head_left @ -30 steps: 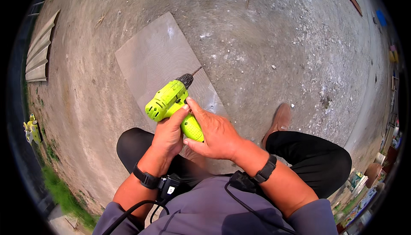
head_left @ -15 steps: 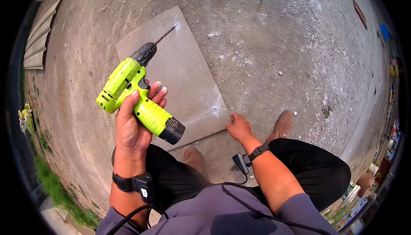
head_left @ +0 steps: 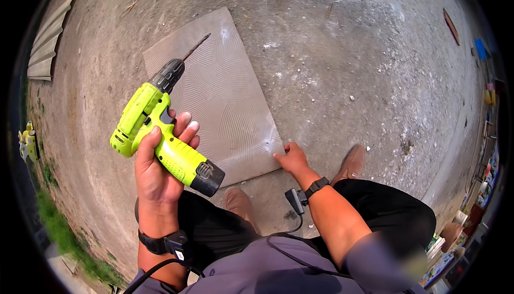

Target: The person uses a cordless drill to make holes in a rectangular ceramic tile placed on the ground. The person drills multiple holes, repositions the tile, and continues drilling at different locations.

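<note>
A lime-green cordless drill (head_left: 179,159) with a black chuck rests across my left hand (head_left: 156,179), whose thumb and fingers close around its handle. Its long bit (head_left: 197,47) points up and away, above a flat square grey-brown tile (head_left: 227,93) on the ground. Swirling ridged lines cover the tile, and whitish powder spots show near its far and near right corners. My right hand (head_left: 293,160) pinches the tile's near right corner, thumb on top. The fingers beneath are partly hidden.
My shoes (head_left: 349,164) stand at the tile's near side, on dusty ground with small stones. Corrugated sheet (head_left: 51,40) lies at far left, a green machine (head_left: 28,143) below it. A brown strip (head_left: 451,26) lies far right; clutter lines the right edge. A cable hangs by my right wrist.
My left hand has moved slightly left and down with the drill. My right hand has shifted from beside the tile's corner onto it, closing its thumb and fingers there.
</note>
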{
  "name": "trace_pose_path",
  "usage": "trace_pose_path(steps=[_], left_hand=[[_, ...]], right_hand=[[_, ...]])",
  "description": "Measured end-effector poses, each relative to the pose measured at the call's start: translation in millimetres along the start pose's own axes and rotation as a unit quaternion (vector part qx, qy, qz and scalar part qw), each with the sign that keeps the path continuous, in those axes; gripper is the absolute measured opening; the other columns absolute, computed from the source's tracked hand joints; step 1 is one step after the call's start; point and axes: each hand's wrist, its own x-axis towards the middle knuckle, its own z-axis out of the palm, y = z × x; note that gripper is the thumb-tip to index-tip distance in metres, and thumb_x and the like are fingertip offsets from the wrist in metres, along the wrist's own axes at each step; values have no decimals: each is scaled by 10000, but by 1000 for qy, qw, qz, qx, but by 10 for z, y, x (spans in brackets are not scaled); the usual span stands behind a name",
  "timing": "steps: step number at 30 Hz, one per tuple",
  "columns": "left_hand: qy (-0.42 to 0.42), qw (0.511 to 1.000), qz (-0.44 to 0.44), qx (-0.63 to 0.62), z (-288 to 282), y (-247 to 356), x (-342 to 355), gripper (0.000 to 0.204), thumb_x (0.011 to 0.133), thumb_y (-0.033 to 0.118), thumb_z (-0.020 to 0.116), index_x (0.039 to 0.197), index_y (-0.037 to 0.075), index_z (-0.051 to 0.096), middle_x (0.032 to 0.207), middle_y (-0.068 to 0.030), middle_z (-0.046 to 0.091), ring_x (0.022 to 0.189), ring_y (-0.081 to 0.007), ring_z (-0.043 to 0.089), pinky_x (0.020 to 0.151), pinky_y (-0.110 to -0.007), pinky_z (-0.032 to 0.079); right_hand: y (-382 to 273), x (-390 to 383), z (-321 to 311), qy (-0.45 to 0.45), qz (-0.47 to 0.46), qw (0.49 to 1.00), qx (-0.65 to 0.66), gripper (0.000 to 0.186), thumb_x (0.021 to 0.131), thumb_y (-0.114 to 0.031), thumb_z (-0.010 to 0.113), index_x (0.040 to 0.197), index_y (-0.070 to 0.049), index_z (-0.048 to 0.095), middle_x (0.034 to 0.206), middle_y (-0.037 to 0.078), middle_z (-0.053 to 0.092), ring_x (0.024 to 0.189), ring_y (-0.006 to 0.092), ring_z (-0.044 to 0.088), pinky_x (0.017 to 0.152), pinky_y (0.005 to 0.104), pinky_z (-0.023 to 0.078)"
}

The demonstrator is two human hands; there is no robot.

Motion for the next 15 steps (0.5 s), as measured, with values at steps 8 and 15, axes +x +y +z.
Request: trace_pose_path(steps=[8,15], left_hand=[[2,1000,4,-3,-5,10,2,452,960,256,569,1325,3,487,1240,-180,650,1114,-292,657,962,-421,526],[-7,998,13,-60,15,39,-75,419,951,229,577,1303,19,491,1216,-196,653,1097,-308,664,942,-417,534]], right_hand=[[331,-61,342,-155,7,978,140,238,872,-225,754,902,8,714,800,15,665,744,95,557,674,282,461],[-482,-86,-1155,-41,-70,987,137,231,868,-215,756,808,-10,668,729,-26,577,670,90,485,606,290,425]])
